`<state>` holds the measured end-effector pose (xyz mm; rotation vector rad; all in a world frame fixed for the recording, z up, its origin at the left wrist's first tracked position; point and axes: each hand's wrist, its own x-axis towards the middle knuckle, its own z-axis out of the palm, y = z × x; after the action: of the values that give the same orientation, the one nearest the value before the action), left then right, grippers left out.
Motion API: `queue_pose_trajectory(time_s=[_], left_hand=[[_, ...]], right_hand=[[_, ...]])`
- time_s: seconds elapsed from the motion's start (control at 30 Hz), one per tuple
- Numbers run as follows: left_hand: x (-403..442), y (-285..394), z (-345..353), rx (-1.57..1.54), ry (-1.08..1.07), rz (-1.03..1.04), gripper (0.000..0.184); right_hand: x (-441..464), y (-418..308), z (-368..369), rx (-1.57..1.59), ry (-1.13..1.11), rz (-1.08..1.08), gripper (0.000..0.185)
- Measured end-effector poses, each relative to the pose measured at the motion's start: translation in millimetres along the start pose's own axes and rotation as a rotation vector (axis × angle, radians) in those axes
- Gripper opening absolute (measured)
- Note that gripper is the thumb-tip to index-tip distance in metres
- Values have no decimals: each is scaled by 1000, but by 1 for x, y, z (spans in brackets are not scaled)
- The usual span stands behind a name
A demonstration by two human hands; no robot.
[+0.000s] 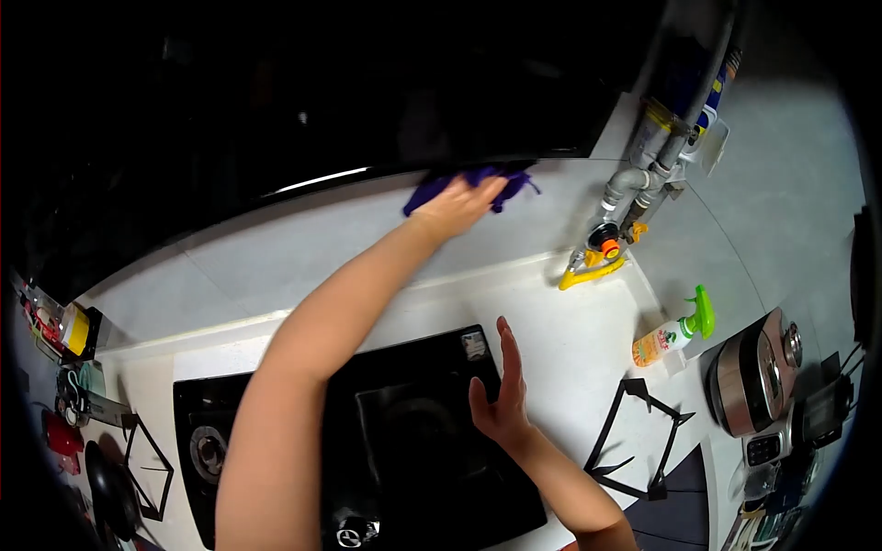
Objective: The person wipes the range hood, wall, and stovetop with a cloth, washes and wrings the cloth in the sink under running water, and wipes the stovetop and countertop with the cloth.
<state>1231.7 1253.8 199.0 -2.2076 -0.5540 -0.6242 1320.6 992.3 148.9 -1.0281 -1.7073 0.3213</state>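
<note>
My left hand [457,208] is stretched far forward and closed on a dark purple cloth [424,196]. It holds the cloth against the grey wall [322,207], right below the lower edge of the glossy black range hood [367,101]. Part of the cloth and some fingertips are hidden. Over the right side of the black gas hob [423,367], my right hand [503,397] hangs open and empty, thumb apart from the fingers. My left forearm crosses above the hob and covers part of it.
A green-topped spray bottle [663,342] stands right of the hob, near a black pan support [634,441]. Gas pipes with a yellow hose [593,273] run up the wall corner. Far right is a rice cooker [749,376]. Another pan support [147,468] lies left.
</note>
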Motion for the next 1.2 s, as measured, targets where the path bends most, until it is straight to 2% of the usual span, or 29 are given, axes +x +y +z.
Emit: queue_pose_trajectory(time_s=[0.03,0.07,0.13,0.2,0.27,0.3,0.33,0.37,0.4,0.43,0.47,0.5,0.53,0.57,0.6,0.63,0.67,0.7,0.77,0.83,0.87,0.9,0.93,0.97,1.0,1.07,1.13,1.17,1.2], left_hand=[[27,13,9,98,-172,71,53],[49,28,18,172,-222,115,46],[77,49,36,256,-250,338,27],[78,59,65,194,-22,444,43],[46,69,106,-85,-110,418,45],[23,71,95,-22,-263,467,47],[-3,69,80,-200,-475,433,48],[-47,66,97,-313,-449,385,52],[-81,59,94,-180,-409,490,51],[-114,46,88,-154,-514,580,49],[-123,35,62,-231,-816,588,46],[-112,21,16,-250,-1016,585,46],[-161,12,70,-170,-603,620,48],[-129,9,36,17,-783,696,50],[-71,11,-17,-281,-1021,300,49],[-59,8,1,-75,-915,401,48],[-33,9,8,-5,-627,398,51],[2,16,17,40,-435,363,54],[64,43,26,119,-172,264,49],[85,77,55,57,-132,163,48],[90,92,54,75,-403,251,44],[71,109,94,22,-437,277,41],[39,104,104,119,-207,511,36],[17,99,105,8,-383,579,40],[-8,90,105,-397,-443,343,44],[-36,55,59,-344,-357,289,45],[-53,10,-16,-411,-551,2,47],[-74,-13,-39,-285,-540,-56,44],[-108,-36,-54,-199,-271,-60,41]], right_hand=[[-3,5,-8,-7,9,19,65],[-5,10,-14,-14,19,33,65],[-10,22,-20,-20,27,24,64],[-14,31,-22,-21,24,38,63],[-16,38,-21,-25,35,35,63],[-17,39,-19,-25,39,37,62],[-18,39,-16,-15,32,49,62],[-18,38,-12,-5,28,62,62],[-18,38,-9,3,25,76,62],[-19,40,-4,3,20,91,62],[-19,38,-1,26,29,104,62],[-19,37,-2,27,36,108,63],[-19,37,-3,31,48,113,63],[-18,38,-6,28,56,117,64],[-20,40,-9,39,65,124,65],[-21,42,-12,49,71,128,66],[-20,46,-15,59,79,126,67],[-20,49,-19,58,72,137,68],[-23,59,-25,55,91,136,68],[-25,65,-29,40,87,166,66],[-27,68,-28,25,102,170,65],[-28,70,-28,12,111,170,63],[-29,71,-26,8,112,167,62],[-29,69,-24,-18,86,209,61],[-27,68,-21,-43,62,196,61],[-20,63,-7,-41,14,158,63],[-10,52,11,-34,-30,119,60],[-3,47,23,-29,-29,103,59],[4,43,35,-28,-30,88,59]])
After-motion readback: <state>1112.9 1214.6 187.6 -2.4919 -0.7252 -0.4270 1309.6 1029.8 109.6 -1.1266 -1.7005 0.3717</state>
